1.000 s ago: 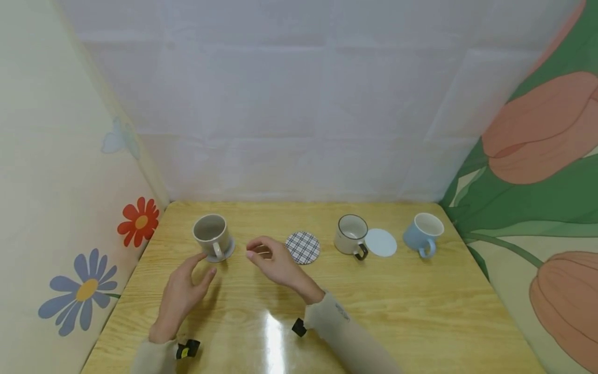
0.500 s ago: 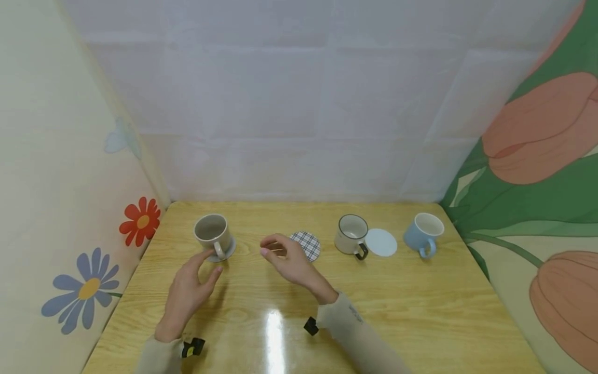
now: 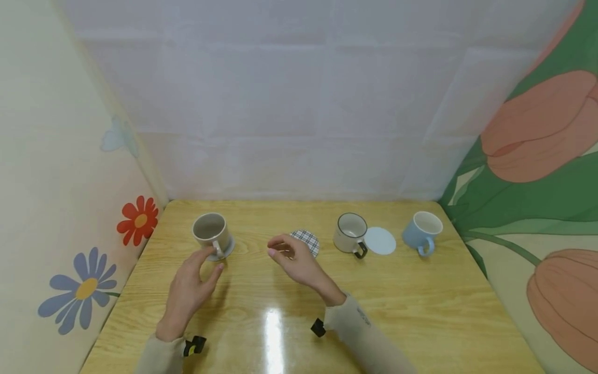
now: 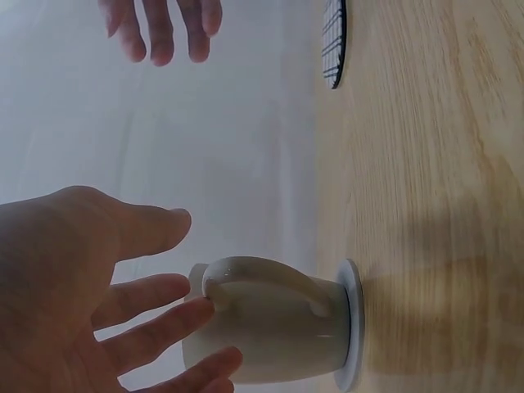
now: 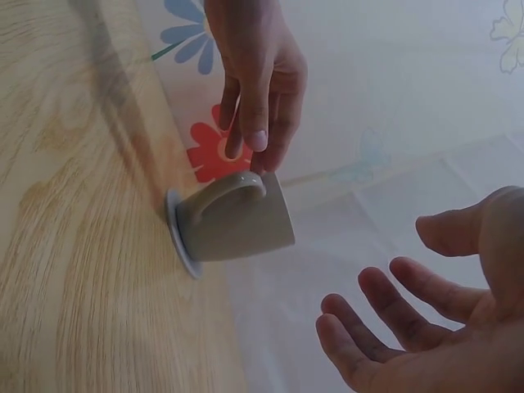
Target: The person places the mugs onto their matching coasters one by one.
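Note:
A beige mug (image 3: pixel 225 236) stands upright on a light grey round coaster (image 3: pixel 229 250) at the left of the table, its handle facing the front. Just in front of it is my left hand (image 3: pixel 189 285), fingers loosely spread and fingertips right at the handle, thumb apart. The left wrist view has the mug's handle (image 4: pixel 270 278) close beyond the fingertips. My right hand (image 3: pixel 299 262) hovers with loosely bent fingers and holds nothing. It partly covers a black-and-white plaid coaster (image 3: pixel 308 240) in the head view.
To the right stand a cream mug (image 3: pixel 345 242) with black rim and handle, a white round coaster (image 3: pixel 380 241) beside it, and a light blue mug (image 3: pixel 413 234). A white sheet (image 3: pixel 280 104) hangs behind the wooden table (image 3: pixel 420 311); flower-patterned walls flank it.
My right hand has shifted right, away from the beige mug and over the plaid coaster's front. My left hand has edged slightly right, closer to the mug's handle. The mugs stay put.

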Demonstrator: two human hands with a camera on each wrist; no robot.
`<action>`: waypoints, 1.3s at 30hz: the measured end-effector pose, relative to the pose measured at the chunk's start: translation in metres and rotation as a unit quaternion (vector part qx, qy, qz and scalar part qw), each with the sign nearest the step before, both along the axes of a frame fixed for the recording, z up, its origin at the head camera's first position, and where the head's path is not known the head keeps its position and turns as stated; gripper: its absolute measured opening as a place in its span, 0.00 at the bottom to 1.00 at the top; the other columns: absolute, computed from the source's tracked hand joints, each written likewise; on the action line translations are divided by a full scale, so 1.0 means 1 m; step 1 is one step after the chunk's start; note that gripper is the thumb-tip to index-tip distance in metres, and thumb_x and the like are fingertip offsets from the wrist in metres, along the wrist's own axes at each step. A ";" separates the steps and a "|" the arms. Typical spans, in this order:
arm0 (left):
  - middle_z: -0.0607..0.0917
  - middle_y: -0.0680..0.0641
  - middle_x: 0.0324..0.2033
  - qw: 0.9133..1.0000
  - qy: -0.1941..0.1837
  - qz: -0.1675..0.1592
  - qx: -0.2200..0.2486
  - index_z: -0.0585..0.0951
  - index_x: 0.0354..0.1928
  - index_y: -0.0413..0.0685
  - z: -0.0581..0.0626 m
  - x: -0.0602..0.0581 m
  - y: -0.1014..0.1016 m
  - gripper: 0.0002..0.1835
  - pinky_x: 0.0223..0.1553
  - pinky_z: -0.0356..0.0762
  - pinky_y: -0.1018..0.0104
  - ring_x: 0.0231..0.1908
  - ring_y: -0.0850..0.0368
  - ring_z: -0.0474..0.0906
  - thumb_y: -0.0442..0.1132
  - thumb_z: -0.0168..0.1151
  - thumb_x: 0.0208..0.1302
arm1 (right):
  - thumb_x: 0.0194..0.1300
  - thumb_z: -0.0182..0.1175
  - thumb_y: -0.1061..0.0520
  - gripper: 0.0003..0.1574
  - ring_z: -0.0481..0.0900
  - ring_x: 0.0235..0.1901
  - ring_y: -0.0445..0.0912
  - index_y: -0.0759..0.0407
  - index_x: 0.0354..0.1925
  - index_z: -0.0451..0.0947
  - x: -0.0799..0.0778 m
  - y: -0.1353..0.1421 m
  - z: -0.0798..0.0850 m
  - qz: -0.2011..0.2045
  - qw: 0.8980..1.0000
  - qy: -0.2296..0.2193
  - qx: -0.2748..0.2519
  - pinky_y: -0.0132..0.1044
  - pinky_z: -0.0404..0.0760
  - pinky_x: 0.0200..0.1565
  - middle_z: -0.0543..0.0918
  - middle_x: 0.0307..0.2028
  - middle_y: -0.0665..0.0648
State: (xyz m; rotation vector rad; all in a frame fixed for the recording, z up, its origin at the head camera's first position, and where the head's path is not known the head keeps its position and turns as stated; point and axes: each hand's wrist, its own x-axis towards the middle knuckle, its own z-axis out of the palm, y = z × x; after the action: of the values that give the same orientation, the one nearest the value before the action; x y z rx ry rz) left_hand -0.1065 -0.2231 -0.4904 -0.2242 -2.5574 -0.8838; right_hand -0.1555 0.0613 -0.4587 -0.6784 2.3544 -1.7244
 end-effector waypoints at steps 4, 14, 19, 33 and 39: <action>0.87 0.32 0.58 1.000 0.013 0.018 -0.016 0.83 0.61 0.36 -0.001 -0.001 0.002 0.24 0.54 0.82 0.31 0.56 0.29 0.84 0.34 0.77 0.63 | 0.81 0.60 0.53 0.17 0.85 0.60 0.55 0.61 0.60 0.81 0.001 0.006 0.000 -0.001 1.000 0.009 0.001 0.51 0.85 0.64 0.86 0.59 0.61; 0.87 0.34 0.59 0.999 0.026 0.024 -0.015 0.84 0.61 0.40 0.000 0.000 0.007 0.25 0.52 0.82 0.32 0.55 0.31 0.83 0.36 0.78 0.63 | 0.81 0.60 0.53 0.18 0.83 0.63 0.55 0.59 0.62 0.80 0.006 0.026 0.002 -0.017 1.000 -0.006 0.001 0.53 0.83 0.66 0.85 0.60 0.61; 0.88 0.35 0.57 0.998 0.056 0.017 -0.014 0.85 0.61 0.38 0.003 -0.003 0.010 0.25 0.53 0.83 0.33 0.55 0.31 0.84 0.34 0.78 0.62 | 0.81 0.60 0.52 0.18 0.83 0.63 0.56 0.60 0.61 0.80 0.006 0.038 0.008 -0.026 1.000 -0.005 0.005 0.54 0.83 0.66 0.84 0.62 0.62; 0.88 0.35 0.56 0.996 0.085 -0.011 -0.006 0.84 0.59 0.38 0.007 -0.009 0.023 0.25 0.50 0.86 0.36 0.53 0.35 0.85 0.33 0.79 0.61 | 0.79 0.61 0.58 0.20 0.81 0.64 0.60 0.63 0.64 0.78 0.003 0.068 0.018 -0.071 0.997 0.034 0.011 0.58 0.79 0.69 0.83 0.63 0.67; 0.87 0.36 0.55 0.996 0.083 -0.022 0.002 0.83 0.60 0.38 0.007 -0.013 0.032 0.25 0.49 0.86 0.39 0.52 0.37 0.85 0.34 0.79 0.61 | 0.80 0.62 0.56 0.20 0.82 0.64 0.60 0.63 0.64 0.78 0.002 0.086 0.020 -0.099 0.993 0.057 0.021 0.60 0.80 0.68 0.85 0.62 0.63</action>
State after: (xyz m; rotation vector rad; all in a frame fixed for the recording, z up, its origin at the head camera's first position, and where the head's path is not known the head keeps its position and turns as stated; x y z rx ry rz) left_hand -0.1196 -0.1906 -0.4833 -0.3400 -2.4044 -0.8489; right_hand -0.1535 0.1474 -0.4389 -0.5672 2.6085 -1.7492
